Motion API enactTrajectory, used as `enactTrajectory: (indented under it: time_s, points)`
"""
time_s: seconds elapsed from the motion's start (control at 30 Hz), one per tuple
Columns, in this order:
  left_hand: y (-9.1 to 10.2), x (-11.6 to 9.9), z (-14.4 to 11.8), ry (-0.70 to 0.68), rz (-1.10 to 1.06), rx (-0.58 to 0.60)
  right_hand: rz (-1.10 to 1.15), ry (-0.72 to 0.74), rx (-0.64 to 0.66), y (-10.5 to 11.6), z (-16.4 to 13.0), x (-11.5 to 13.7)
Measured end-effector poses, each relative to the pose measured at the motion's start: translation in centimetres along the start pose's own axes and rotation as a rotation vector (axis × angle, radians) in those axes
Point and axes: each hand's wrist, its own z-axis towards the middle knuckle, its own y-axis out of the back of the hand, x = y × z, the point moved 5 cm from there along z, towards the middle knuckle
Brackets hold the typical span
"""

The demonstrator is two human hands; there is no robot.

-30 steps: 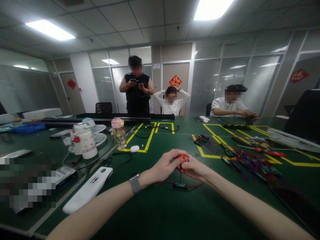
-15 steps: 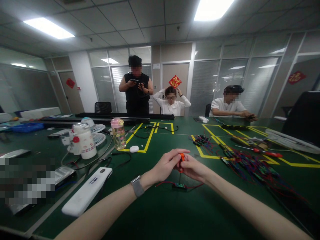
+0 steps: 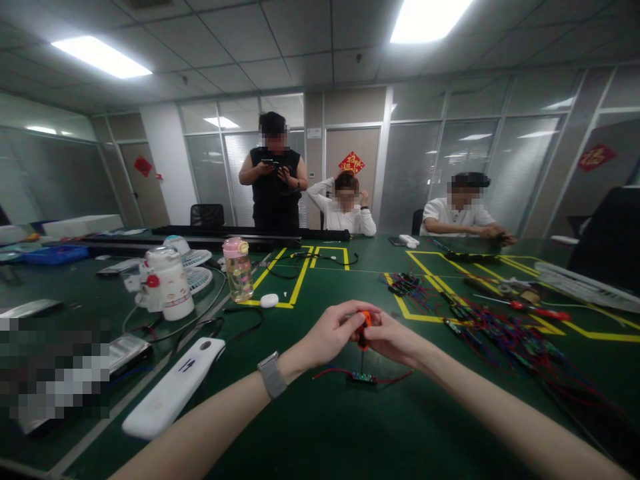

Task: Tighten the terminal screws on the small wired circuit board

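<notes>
— The green table [image 3: 320, 427] is taking up most of the room, and three other people are sitting or standing along its far edge, well apart from the person I'm watching.

— What's lying close by?

— A long white device [image 3: 173, 390] is resting to the left of the forearms, and a heap of coloured wires [image 3: 500, 330] is spreading out on the right. Further back, a white jug [image 3: 167, 283] and a pink-capped bottle [image 3: 237, 269] are standing upright.

— And the hands?

— The left hand [image 3: 333, 332] and right hand [image 3: 393, 339] are meeting over the middle of the table, both closing on the orange handle of a small screwdriver [image 3: 363, 327]. It's standing nearly upright, its thin shaft pointing down onto a small circuit board [image 3: 363, 378] that is lying flat on the table just below, with red leads trailing off either side.

— Anything worrying you?

— Nothing is pinning the board down. I'd guess that if the tip is pressing off-centre, it could skid off the screw and scratch the board, or the board could spin with the turning and tug those leads loose. I can't tell whether the tip is truly seated.
</notes>
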Motion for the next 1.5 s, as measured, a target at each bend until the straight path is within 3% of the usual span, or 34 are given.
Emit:
enactTrajectory:
  time_s: [0.3,0.57,0.87,1.03,1.17,1.4,1.5]
  points:
    - [0.6,-0.4,0.2,-0.014,0.032,-0.011,-0.085,0.020,-0.102,0.3,-0.8,-0.2]
    - [0.4,-1.0,0.0,0.014,0.028,0.022,-0.107,0.036,-0.133,-1.2,-2.2,0.8]
    - [0.4,-1.6,0.1,-0.031,0.171,-0.091,-0.201,0.114,-0.259,0.2,-2.0,0.2]
    - [0.9,-1.9,-0.3,0.038,0.117,-0.057,-0.243,0.144,-0.199,-0.4,-1.8,0.3]
    - [1.3,-0.8,-0.3,0.088,0.091,-0.118,-0.261,0.086,-0.149,-1.0,-1.9,0.7]
    - [1.0,-0.3,-0.1,-0.041,0.157,-0.274,-0.342,0.075,-0.214,-0.3,-1.5,0.5]
    - [1.1,-0.8,0.0,-0.044,0.182,-0.229,-0.347,0.112,-0.230,0.3,-1.2,0.0]
